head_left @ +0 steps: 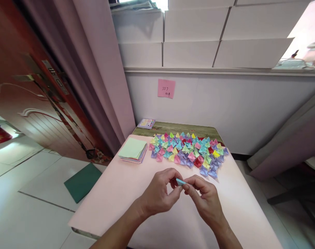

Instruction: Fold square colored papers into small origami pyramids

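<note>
Between my two hands is a small piece of folded light-blue paper [180, 182], held above the pink-covered table [116, 200]. My left hand [164, 190] pinches its left side between thumb and fingers. On the other side, the thumb and fingertips of my right hand [202, 195] close on its right end and hide part of it. Beyond the hands lies a spread of many-coloured folded paper pieces [184, 148], pointed in shape and set close together. A stack of square coloured paper [133, 149], pale green on top, sits at the left of the table.
A small pile of printed packs [146, 123] rests on the table's far left corner. A pink note [166, 88] sticks to the wall behind. On the floor at left lies a dark green sheet [83, 182], near a wooden door [43, 86] and a curtain [103, 69].
</note>
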